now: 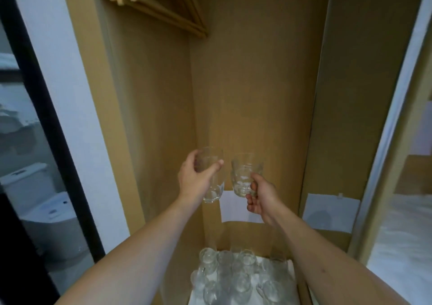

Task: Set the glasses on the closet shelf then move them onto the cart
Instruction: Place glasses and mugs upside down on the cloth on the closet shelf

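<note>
Two clear glasses are held up inside the wooden closet (252,70), side by side and just apart. The left hand (195,179) wraps the taller glass (211,176) around its side; the right hand (260,197) pinches the shorter glass (245,176) near its base, at 3 o'clock from the other. At 6 o'clock below, a cluster of glasses (238,276) stands on a white-lined surface (291,269). Wooden hangers (154,2) hang at 11 o'clock. A white paper (330,212) is stuck on the right panel.
</note>
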A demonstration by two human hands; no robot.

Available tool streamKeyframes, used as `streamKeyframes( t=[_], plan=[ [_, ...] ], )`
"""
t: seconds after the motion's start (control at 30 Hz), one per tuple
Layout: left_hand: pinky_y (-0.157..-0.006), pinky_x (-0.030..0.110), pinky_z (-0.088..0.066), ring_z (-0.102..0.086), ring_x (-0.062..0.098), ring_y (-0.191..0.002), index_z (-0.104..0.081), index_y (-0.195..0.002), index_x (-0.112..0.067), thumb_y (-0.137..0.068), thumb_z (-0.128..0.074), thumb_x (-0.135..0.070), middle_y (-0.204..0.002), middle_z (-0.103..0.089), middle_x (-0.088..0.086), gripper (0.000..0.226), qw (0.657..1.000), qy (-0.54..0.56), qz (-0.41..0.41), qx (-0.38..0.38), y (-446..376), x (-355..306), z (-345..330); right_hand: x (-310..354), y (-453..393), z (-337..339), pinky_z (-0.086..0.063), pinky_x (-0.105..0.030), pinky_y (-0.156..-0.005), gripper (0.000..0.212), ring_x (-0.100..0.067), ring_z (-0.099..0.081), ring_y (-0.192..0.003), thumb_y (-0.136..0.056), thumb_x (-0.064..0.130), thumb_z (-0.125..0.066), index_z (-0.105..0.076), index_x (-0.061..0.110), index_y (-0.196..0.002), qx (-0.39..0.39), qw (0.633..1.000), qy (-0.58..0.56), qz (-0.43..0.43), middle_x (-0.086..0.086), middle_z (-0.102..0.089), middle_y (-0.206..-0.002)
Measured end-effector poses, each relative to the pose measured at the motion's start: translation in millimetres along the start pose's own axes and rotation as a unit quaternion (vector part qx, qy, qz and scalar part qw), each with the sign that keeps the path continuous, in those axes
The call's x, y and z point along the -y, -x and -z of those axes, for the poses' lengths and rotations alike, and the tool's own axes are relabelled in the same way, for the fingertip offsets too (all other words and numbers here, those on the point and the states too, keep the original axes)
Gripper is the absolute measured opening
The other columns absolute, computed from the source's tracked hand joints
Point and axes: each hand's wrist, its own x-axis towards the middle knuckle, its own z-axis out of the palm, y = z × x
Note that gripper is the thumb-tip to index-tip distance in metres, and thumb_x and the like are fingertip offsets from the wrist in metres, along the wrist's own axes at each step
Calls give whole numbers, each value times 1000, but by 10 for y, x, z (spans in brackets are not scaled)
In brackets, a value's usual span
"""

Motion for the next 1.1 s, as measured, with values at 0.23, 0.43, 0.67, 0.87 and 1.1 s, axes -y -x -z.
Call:
streamKeyframes(
  t=[0.23,0.43,0.67,0.87,1.1],
  plan=[
    [-104,47,-51,-61,17,-120,-58,-116,-48,-53,-82,-78,-126,-65,-10,74,996,74,-27,45,608,-355,380,0,1013,15,-40,-27,-51,38,-19,-42,-52,-96,47,-59,-50,18,-73,-26,999,-5,38,-8,-48,-66],
    [-93,32,-52,-67,14,-107,-57,-122,-38,-68,-79,-65,-113,-70,-7,64,988,104,-25,111,1187,-591,433,-48,1874,208,-40,-27,-49,42,-19,-42,-49,-97,48,-60,-48,17,-70,-72,996,-13,45,-7,-47,-58],
    [-92,44,-56,-68,15,-100,-56,-130,-30,-69,-74,-70,-101,-73,-6,75,982,115,-23,151,1816,-884,178,-96,2491,679,-38,-23,-44,44,-18,-42,-45,-97,49,-59,-50,16,-70,-105,993,-10,50,-10,-48,-62],
    [-93,55,-56,-70,23,-97,-60,-116,-37,-68,-74,-74,-103,-74,-4,63,978,123,-38,166,2289,-1172,-309,-70,2805,1311,-35,-23,-45,40,-17,-41,-45,-95,47,-62,-51,17,-72,-131,989,-1,71,-10,-51,-71],
    [-93,48,-56,-67,17,-93,-58,-114,-40,-66,-71,-74,-96,-70,-7,60,977,136,-25,160,2892,-1482,-1013,28,3142,2237,-34,-26,-47,42,-18,-38,-45,-92,49,-65,-47,15,-75,-133,989,-7,57,-13,-44,-78]
  ],
)
